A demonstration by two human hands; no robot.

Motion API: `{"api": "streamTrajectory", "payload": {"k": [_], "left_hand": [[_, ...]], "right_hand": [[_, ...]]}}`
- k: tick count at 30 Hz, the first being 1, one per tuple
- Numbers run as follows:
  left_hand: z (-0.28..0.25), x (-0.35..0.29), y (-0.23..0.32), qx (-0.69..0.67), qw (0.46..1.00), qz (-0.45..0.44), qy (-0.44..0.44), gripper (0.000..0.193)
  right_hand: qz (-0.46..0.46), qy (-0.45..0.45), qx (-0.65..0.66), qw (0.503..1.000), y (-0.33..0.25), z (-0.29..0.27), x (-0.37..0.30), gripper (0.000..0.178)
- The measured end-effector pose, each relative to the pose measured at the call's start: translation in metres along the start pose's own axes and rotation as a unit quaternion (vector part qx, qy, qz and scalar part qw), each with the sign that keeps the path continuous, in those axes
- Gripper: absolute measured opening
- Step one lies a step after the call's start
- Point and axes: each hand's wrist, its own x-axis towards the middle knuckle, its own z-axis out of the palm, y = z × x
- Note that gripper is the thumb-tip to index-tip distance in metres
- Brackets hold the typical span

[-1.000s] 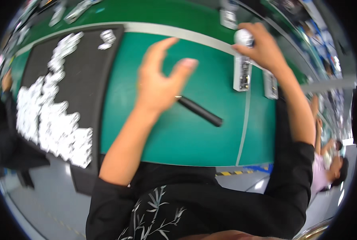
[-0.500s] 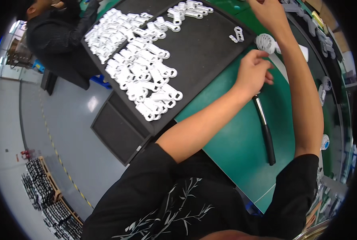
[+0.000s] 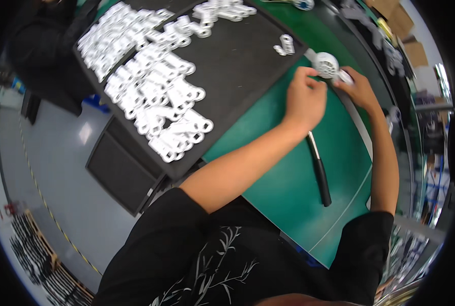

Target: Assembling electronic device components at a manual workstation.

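Note:
A small white handheld fan (image 3: 326,65) with a round grille is at the far edge of the green mat. My right hand (image 3: 361,91) is closed around its white handle end. My left hand (image 3: 306,99) is at the near left side of the round head, its fingers loosely bent and apart. The index fingertip reaches the rim; whether it presses on it I cannot tell. Below my left hand lies a tool with a silver shaft and black grip (image 3: 322,183); its upper end is hidden under that hand.
A black tray (image 3: 232,76) on the left bears many white flat parts (image 3: 156,92) in rows, plus a few small pieces (image 3: 286,45) at its right corner. The green mat (image 3: 273,188) spreads under my arms. Across the table stands a person in dark clothes (image 3: 46,61).
My right hand has come down from the far edge to the fan and taken hold of it. My left hand has moved up closer to the fan's head. The whole view has shifted slightly.

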Motion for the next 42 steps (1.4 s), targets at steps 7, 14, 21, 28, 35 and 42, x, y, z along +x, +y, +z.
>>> {"api": "streamTrajectory", "payload": {"k": [7, 14, 21, 28, 35, 42], "left_hand": [[0.007, 0.003, 0.011, -0.039, 0.998, -0.043, 0.031, 0.051], [-0.003, 0.025, -0.010, -0.167, 0.969, 0.182, -0.019, 0.060], [-0.008, 0.009, 0.022, -0.055, 0.975, -0.147, -0.156, 0.066], [-0.005, 0.014, 0.006, -0.131, 0.983, -0.111, -0.063, 0.048], [-0.002, 0.005, 0.031, -0.192, 0.970, -0.121, -0.084, 0.044], [-0.012, 0.007, 0.016, -0.210, 0.963, -0.056, -0.158, 0.042]], "right_hand": [[0.039, 0.168, 0.087, 0.981, -0.078, 0.006, -0.020, 0.042], [-0.203, 0.102, 0.230, 0.946, -0.234, 0.038, -0.028, 0.018], [-0.285, -0.020, 0.089, 0.954, -0.290, 0.114, 0.004, 0.015], [-0.283, -0.033, 0.058, 0.957, -0.295, 0.123, -0.001, 0.014], [-0.232, 0.024, 0.127, 0.964, -0.283, 0.083, -0.017, 0.014], [-0.129, 0.124, 0.397, 0.901, -0.206, 0.013, -0.078, 0.026]]}}
